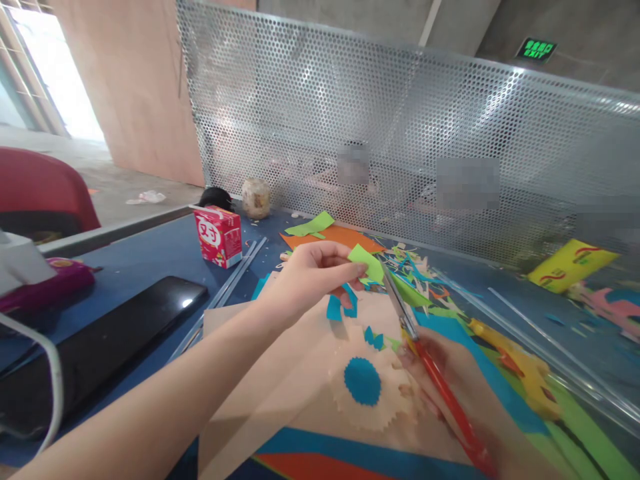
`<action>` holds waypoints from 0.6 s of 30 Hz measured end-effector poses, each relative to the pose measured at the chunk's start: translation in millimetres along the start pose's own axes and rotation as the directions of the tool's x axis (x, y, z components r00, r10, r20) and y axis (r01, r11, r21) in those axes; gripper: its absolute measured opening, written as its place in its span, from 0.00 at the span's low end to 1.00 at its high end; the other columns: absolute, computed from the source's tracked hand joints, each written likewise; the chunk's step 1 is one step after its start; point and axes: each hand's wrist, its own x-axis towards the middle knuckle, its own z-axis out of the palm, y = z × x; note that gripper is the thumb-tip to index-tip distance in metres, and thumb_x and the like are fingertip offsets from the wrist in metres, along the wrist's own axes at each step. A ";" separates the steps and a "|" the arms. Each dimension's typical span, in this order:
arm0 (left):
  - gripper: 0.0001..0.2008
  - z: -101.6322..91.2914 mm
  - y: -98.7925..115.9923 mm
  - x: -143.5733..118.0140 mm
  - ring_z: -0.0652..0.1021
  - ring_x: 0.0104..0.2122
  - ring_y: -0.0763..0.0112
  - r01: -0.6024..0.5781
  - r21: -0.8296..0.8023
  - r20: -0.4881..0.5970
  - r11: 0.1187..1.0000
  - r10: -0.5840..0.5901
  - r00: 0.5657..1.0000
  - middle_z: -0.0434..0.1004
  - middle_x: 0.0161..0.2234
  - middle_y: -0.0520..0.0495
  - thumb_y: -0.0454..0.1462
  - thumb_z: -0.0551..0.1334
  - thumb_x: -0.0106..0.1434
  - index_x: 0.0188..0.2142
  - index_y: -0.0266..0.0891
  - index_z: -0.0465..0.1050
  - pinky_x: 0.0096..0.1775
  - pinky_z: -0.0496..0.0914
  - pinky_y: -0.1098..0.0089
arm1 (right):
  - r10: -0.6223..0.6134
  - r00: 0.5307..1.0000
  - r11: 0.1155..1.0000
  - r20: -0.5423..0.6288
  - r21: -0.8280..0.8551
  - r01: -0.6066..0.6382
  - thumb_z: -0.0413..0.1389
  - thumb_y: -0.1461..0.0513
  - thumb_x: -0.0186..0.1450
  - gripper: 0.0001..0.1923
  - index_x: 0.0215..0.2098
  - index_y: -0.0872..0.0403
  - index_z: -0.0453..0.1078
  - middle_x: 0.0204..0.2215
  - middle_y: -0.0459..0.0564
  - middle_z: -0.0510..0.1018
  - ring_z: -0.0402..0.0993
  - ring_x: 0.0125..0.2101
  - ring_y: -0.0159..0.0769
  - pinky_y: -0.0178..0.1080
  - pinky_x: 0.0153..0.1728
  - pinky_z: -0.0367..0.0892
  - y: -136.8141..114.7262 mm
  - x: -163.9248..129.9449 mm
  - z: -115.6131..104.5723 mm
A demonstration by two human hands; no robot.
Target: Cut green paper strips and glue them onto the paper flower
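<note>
One toothed blue paper disc [363,381] is done, lying on toothed beige paper [370,417]; the green paper strip [367,261], apparently mid-cut, is pinched in the left hand [316,272] above, right hand [457,367] gripping red-handled scissors [440,385], blades at the strip.

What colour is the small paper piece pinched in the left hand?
Lime green; the small paper piece shows in the head view.

Craft workshop: metal divider [310,100], glue gun [531,377], paper scraps [419,268] (exit sign [537,50] above).
</note>
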 end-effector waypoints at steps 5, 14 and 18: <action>0.03 -1.0 -1.0 0.6 0.72 0.17 0.78 -0.015 0.003 -0.009 1.000 0.015 1.000 0.73 0.19 0.51 0.31 0.63 0.53 0.25 0.33 0.69 0.19 0.68 0.77 | 0.078 0.996 0.997 0.029 0.000 -0.079 0.58 0.46 0.52 0.23 0.22 0.52 0.53 0.13 0.36 0.55 0.50 0.09 0.22 0.28 0.09 0.46 -2.5 -0.5 -2.0; 0.11 3.5 -5.8 -0.4 0.72 0.22 0.79 -0.055 0.029 -0.047 0.998 0.056 0.997 0.72 0.22 0.51 0.39 0.67 0.51 0.27 0.34 0.69 0.22 0.68 0.78 | 0.051 0.998 0.998 0.041 0.039 -0.053 0.57 0.48 0.53 0.22 0.22 0.51 0.51 0.12 0.36 0.57 0.52 0.09 0.23 0.28 0.10 0.49 -3.2 -0.6 -0.9; 0.07 8.3 -7.3 -1.2 0.73 0.21 0.78 0.003 0.010 0.017 1.000 -0.003 1.000 0.74 0.22 0.50 0.37 0.64 0.54 0.27 0.34 0.68 0.20 0.68 0.78 | 0.107 0.992 0.993 0.074 0.050 -0.111 0.57 0.48 0.54 0.22 0.22 0.50 0.49 0.09 0.34 0.53 0.48 0.08 0.23 0.27 0.08 0.46 -3.0 -1.4 -1.0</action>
